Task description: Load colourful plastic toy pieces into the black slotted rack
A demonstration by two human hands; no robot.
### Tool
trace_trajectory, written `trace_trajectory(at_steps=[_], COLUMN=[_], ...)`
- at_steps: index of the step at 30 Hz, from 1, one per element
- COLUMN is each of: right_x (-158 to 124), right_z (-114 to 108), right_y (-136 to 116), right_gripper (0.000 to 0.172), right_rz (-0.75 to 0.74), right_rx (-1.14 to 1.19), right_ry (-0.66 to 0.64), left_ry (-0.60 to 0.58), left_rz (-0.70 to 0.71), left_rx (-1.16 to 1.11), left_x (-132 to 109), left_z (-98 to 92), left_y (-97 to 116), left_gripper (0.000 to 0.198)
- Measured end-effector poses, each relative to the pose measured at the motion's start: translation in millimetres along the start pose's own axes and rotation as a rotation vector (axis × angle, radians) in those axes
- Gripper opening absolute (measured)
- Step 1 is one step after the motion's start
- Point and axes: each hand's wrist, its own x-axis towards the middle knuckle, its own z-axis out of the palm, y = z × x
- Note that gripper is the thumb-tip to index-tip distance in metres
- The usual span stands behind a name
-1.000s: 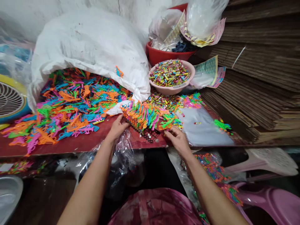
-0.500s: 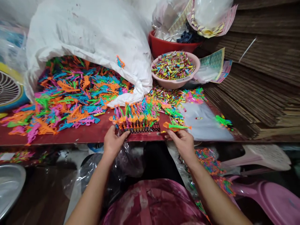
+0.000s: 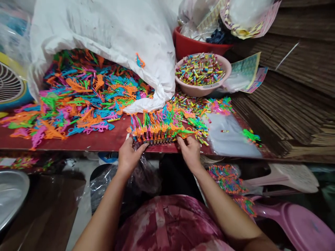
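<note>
Along the near edge of a red tabletop (image 3: 78,142), item 1: a tightly packed row of multicoloured plastic toys (image 3: 157,127), set in a low black wire rack (image 3: 153,142), with orange tips facing the person.

Item 2: the left hand (image 3: 128,157), half open, its fingers against the rack's near left corner; whether it grips anything, I cannot tell.

Item 3: the right hand (image 3: 190,152), fingers loosely curved and bent down onto the row's right end; any firm hold is hidden.

Item 4: a heap of flat plastic toy pieces (image 3: 81,97) in orange, blue, pink and green, spilling from a white woven sack (image 3: 104,31) left of the row.

Item 5: a pink basin (image 3: 218,82) full of small striped rolls (image 3: 200,69), with a red bowl (image 3: 188,45) behind it.

Item 6: a flat transparent plastic bag (image 3: 231,136) right of the row, beside loose rolls and toy pieces.

Item 7: stacked corrugated cardboard sheets (image 3: 295,115) beyond the table's right end.

Item 8: a pink plastic stool (image 3: 298,223) below the table, at lower right.
</note>
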Motion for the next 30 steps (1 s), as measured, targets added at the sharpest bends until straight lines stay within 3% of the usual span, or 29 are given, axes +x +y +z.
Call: trace_trajectory(at_steps=[9,16,23,30], right_x=[5,9,12,15], right_z=[-6,-8,-7,-8], right_y=[-3,0,2,1], right_gripper=[0.037,0.038,0.030,0.035], right_rz=[-0.115,-0.306,-0.226,-0.352], right_rx=[-0.099,-0.224,-0.046,-0.168], right_ry=[-0.194,-0.174,-0.220,-0.197], left_ry=[0.003,-0.017,-0.031,-0.021], left_rz=[0.018,0.039,0.047,0.022], left_rx=[0.051,0.017,0.032,0.078], left_x=[2,2,4,5], left_z=[0.4,0.0,-0.9,-0.8], left_y=[-1,-2,-2,-3], left_gripper=[0.047,0.046,0.044,0.041])
